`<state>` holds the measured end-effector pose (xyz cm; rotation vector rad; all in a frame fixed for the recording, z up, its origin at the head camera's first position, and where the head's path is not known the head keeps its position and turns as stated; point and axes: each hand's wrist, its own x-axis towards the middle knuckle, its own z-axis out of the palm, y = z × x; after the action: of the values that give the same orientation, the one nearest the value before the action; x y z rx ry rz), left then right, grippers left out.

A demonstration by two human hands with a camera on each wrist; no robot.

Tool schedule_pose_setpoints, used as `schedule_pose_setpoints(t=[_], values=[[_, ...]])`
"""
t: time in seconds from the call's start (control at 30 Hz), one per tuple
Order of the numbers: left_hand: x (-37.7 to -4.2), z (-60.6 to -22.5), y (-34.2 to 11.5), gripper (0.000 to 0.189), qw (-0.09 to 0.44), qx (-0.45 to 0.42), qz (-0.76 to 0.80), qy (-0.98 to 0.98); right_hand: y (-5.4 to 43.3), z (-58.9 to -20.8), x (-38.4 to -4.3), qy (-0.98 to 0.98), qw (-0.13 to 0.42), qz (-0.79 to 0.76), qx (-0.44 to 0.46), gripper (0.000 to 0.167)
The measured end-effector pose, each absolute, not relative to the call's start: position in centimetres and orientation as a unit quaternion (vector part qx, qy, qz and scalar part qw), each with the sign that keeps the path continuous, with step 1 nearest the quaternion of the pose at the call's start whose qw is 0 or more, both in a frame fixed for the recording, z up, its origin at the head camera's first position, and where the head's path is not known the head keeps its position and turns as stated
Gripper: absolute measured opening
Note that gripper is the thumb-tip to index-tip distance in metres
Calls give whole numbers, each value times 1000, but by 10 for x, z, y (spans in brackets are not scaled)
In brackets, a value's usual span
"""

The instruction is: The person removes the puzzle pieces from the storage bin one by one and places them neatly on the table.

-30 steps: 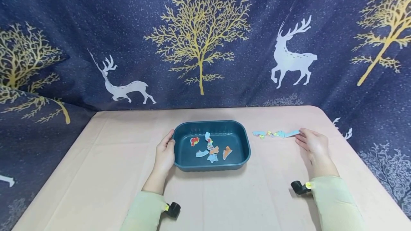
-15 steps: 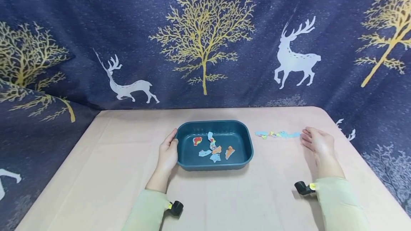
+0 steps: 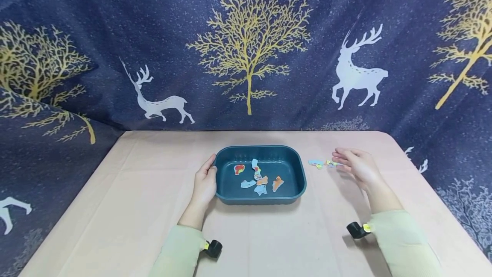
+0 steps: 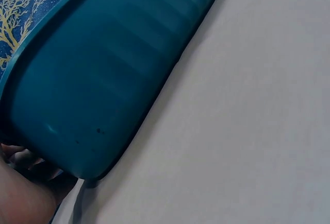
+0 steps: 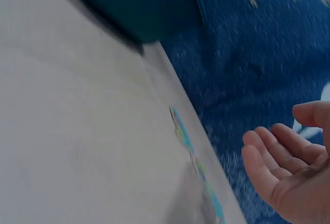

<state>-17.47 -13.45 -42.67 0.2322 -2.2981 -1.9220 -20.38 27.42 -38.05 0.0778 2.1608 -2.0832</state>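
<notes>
A dark teal rectangular tray (image 3: pixel 261 201) sits mid-table in the head view. My left hand (image 3: pixel 204 185) grips its left end, thumb at the rim; in the left wrist view the fingers go partly out of sight beside the tray's wall (image 4: pixel 103 69). Several torn paper scraps lie inside, among them a red one (image 3: pixel 239 169) and an orange one (image 3: pixel 278 184). Right of the tray is a row of light-blue and yellow paper scraps (image 3: pixel 316 163). My right hand (image 3: pixel 359 166), fingers loosely bent and holding nothing, hovers over the row's right part and hides it.
A pale pink cloth (image 3: pixel 269 243) covers the table. Behind it hangs a dark blue curtain (image 3: pixel 292 110) with yellow trees and white deer. A small black camera (image 3: pixel 357 230) is worn at each wrist, over pale green sleeves (image 3: pixel 403 243).
My right hand has let go of the light-blue strip at the row's right end, risen off it and moved left over the row. The left hand keeps holding the tray. The head view has shifted slightly.
</notes>
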Motion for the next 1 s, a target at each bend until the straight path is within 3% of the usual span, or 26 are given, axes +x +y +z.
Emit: schedule_pose_setpoints(t=[0.13,1.0], values=[[-175,-427,-135,44,63,78,-637,-764,257,-375,-207,756,85,-649,-12,67],[-175,-426,-135,44,63,77,-635,-766,152,-361,-218,798,158,-569,-121,47]])
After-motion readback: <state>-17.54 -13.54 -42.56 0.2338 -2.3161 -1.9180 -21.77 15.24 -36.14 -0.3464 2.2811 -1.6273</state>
